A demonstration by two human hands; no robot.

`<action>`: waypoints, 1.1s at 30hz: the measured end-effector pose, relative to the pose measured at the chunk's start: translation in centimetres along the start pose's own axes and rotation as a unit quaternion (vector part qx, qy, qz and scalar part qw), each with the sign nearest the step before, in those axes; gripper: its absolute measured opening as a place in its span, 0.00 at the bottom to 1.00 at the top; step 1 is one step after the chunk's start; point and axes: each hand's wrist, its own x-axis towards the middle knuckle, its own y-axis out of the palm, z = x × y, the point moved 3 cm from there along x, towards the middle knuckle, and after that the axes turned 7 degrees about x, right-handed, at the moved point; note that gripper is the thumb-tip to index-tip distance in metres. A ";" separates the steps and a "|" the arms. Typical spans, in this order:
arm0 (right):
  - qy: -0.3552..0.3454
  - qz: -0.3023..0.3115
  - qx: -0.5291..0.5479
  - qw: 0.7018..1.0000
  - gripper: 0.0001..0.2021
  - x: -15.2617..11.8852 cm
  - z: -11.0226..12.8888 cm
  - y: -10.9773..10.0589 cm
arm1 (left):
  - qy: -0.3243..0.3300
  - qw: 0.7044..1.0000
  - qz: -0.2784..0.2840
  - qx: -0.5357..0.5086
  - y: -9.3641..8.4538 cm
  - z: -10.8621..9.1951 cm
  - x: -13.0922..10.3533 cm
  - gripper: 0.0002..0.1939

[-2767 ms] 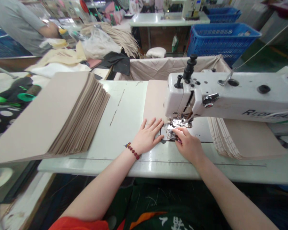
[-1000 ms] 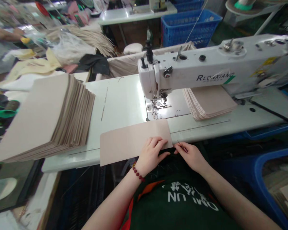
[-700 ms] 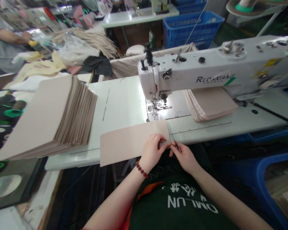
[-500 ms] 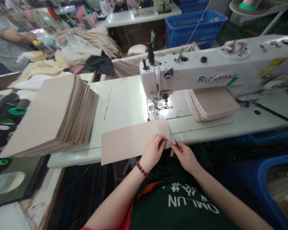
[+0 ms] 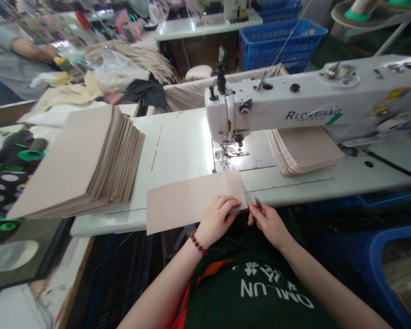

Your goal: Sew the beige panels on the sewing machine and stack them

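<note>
A beige fabric panel (image 5: 181,203) lies along the front edge of the sewing table, partly overhanging it. My left hand (image 5: 219,217), a dark red bead bracelet at its wrist, is closed on the panel's near edge by the right corner. Just beyond that corner, my right hand (image 5: 269,224) grips small thread snips (image 5: 259,205), their dark blades pointing up. Its thumb and forefinger are pinched close to the panel's edge; any thread there is too fine to make out. Behind the panel stands the white sewing machine (image 5: 277,107), its needle area lit.
A tall stack of beige panels (image 5: 68,155) rests at the table's left. Another pile of panels (image 5: 311,146) lies under the machine arm. Blue crates (image 5: 277,45) stand behind, and a blue bin (image 5: 371,256) is at lower right. Another person's arm (image 5: 30,48) shows at upper left.
The view has shifted slightly. My left fingers now lie flatter across the panel near its corner. The snips in my right hand point more upright, with both blades showing.
</note>
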 end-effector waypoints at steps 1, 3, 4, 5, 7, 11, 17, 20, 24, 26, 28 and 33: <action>-0.001 -0.001 -0.004 1.000 0.20 0.0 0.1 0.0 | 0.002 1.000 -0.007 0.000 0.1 0.0 0.0 0.10; -0.010 0.000 -0.019 1.000 0.19 -0.1 0.3 -0.1 | -0.005 1.000 -0.017 -0.005 0.0 0.1 0.1 0.08; -0.018 0.000 -0.033 0.999 0.18 -0.1 0.6 -0.1 | -0.014 1.000 -0.020 -0.011 -0.2 0.1 0.1 0.08; -0.030 -0.002 -0.052 0.998 0.17 -0.2 0.9 -0.1 | -0.029 0.999 -0.022 -0.019 -0.5 0.1 0.2 0.08; -0.067 -0.017 -0.099 0.993 0.16 -0.2 1.7 -0.2 | -0.066 0.997 -0.023 -0.038 -1.3 0.1 0.5 0.08; -0.153 -0.059 -0.268 0.949 0.15 0.1 4.1 -0.6 | -0.127 0.989 -0.009 -0.078 -3.7 0.1 1.6 0.10; -0.313 -0.027 -0.478 0.820 0.17 1.9 8.8 -0.6 | -0.134 0.985 0.062 -0.092 -7.5 -0.1 4.0 0.12; -0.342 0.010 -0.525 0.779 0.17 2.5 10.7 -0.4 | -0.117 0.985 0.100 -0.077 -8.7 -0.2 4.8 0.13; -0.344 0.034 -0.561 0.752 0.16 2.6 12.2 -0.2 | -0.093 0.986 0.124 -0.058 -9.6 -0.2 5.5 0.13; -0.343 0.043 -0.570 0.745 0.16 2.5 12.5 -0.2 | -0.085 0.986 0.134 -0.055 -9.7 -0.2 5.7 0.13; -0.343 0.053 -0.575 0.741 0.16 2.6 12.6 -0.2 | -0.082 0.984 0.147 -0.059 -9.8 -0.2 5.8 0.12; -0.345 0.077 -0.576 0.737 0.15 2.7 12.5 -0.4 | -0.075 0.978 0.175 -0.083 -10.0 -0.3 6.2 0.12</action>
